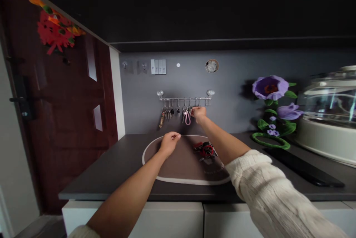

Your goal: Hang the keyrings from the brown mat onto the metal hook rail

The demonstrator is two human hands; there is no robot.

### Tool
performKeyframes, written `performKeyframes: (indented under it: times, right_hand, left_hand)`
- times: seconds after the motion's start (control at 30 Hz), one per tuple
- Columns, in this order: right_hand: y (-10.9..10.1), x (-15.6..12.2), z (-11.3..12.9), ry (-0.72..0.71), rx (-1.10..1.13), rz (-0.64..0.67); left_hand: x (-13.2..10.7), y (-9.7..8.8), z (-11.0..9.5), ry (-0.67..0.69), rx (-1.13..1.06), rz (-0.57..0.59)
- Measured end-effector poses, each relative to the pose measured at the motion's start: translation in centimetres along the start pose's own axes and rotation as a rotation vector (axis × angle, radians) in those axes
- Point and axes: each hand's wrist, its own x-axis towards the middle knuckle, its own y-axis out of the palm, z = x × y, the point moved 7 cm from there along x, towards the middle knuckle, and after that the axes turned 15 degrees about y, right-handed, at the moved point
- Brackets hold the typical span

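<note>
A metal hook rail (184, 98) is fixed to the grey wall, with several key bunches (168, 113) hanging from it. My right hand (199, 114) reaches up to the rail, its fingers pinched on a key set beside a pink loop keychain (187, 118). My left hand (169, 142) hovers over the far edge of a brown oval mat (178, 164), fingers curled together in a pinch; what they hold, if anything, is too small to see. On the mat lies a red and black key bunch (205, 151), just left of my right forearm.
The mat sits on a dark countertop (116, 167) above white cabinets. A purple artificial flower (271, 108) and a glass-lidded cooker (330, 115) stand at the right. A long black object (303, 167) lies on the counter. A dark red door (63, 119) is on the left.
</note>
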Motion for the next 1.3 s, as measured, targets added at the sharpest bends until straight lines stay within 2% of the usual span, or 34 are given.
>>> performKeyframes:
  times: [0.1,0.2,0.57,0.7,0.83,0.97,1.17,1.3]
  right_hand:
    - [-0.7,-0.2,-0.6,0.090,0.021,-0.079]
    - [-1.0,-0.7,-0.5,0.132,0.031,-0.085]
    - [-2.0,-4.0,-0.4,0.207,0.041,0.007]
    - [-2.6,-6.2,0.2,0.208,0.038,0.109]
    - [-3.7,-8.5,0.5,0.168,-0.037,0.190]
    - [-4.8,-10.2,-0.1,0.113,-0.122,0.228]
    - [-6.1,-12.0,-2.0,-0.033,-0.266,0.220]
    - [-6.7,-12.8,-2.8,-0.134,-0.460,0.184]
  left_hand:
    - [0.0,0.0,0.0,0.000,0.004,0.003]
    - [0.0,-0.1,0.0,0.003,0.004,0.001]
    - [-0.4,0.0,-1.0,-0.021,-0.030,-0.011]
    - [-0.4,0.2,-1.6,-0.063,-0.050,-0.060]
    - [-0.4,1.1,-2.3,-0.130,-0.047,-0.068]
    - [-0.2,2.5,-2.9,-0.164,-0.042,-0.064]
    - [-0.4,4.3,-2.8,-0.072,0.009,-0.015]
    - [-1.1,4.8,-3.1,0.005,0.133,0.110]
